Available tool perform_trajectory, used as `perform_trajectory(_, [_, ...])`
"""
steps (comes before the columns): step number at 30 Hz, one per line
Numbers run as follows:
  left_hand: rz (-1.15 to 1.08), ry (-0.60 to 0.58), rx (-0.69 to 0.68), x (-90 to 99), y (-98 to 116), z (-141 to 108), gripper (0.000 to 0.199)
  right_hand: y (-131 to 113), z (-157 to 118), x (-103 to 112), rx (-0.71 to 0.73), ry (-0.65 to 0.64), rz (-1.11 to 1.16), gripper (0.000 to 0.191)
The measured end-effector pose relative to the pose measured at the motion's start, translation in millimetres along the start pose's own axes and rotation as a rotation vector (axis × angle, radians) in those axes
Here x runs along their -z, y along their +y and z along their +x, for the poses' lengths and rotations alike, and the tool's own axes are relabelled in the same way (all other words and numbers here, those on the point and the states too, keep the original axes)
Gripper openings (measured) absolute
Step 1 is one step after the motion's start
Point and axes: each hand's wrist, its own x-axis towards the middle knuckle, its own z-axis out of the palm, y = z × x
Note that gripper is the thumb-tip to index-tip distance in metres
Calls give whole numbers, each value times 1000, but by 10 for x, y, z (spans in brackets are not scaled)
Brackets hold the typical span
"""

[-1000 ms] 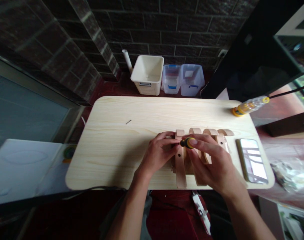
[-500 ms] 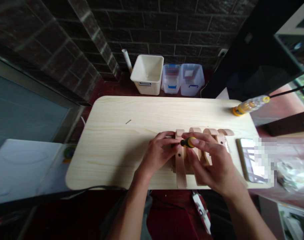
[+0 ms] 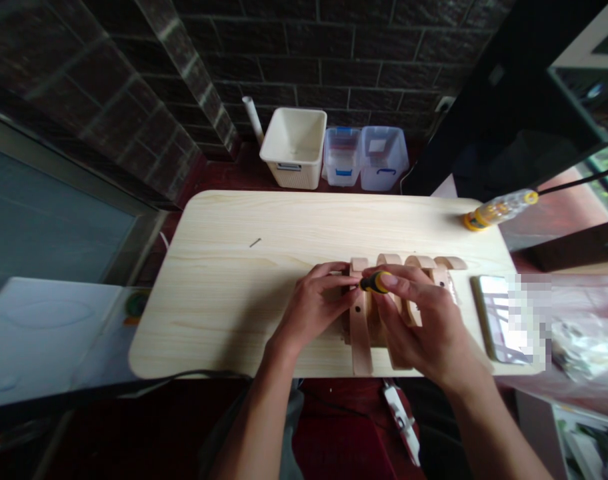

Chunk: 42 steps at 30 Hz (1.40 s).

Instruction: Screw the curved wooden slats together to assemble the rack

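Note:
My right hand (image 3: 424,313) is closed around a short black and yellow screwdriver (image 3: 375,282), which lies aslant with its tip toward my left. My left hand (image 3: 317,300) has its thumb and fingers drawn together at that tip, against a light wooden strip (image 3: 360,333) with dark holes. What those fingers pinch is too small to make out. The strip belongs to a wooden piece with several curved slats (image 3: 420,262), partly hidden under my right hand.
On the pale wooden table (image 3: 204,293) lies a small dark metal pin or screw (image 3: 255,243). A clear and yellow bottle-shaped case (image 3: 499,210) stands at the far right corner, a phone (image 3: 501,320) nearer. Beyond the table are a cream bin (image 3: 294,143) and two clear boxes (image 3: 384,157).

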Motion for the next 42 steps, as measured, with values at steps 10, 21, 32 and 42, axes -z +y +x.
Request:
perform_trajectory(10, [12, -2, 10, -9, 25, 19, 17, -1, -3, 2, 11, 3, 10, 63])
perform_trajectory(21, [21, 15, 8, -20, 7, 8, 12, -10, 17, 11, 11, -25, -38, 60])
perform_trajectory(32, [26, 6, 28, -12, 16, 8, 11, 2, 1, 19, 28, -45, -23, 67])
perform_trajectory(42, [22, 3, -4, -21, -24, -6, 17, 8, 2, 5, 13, -29, -27, 62])
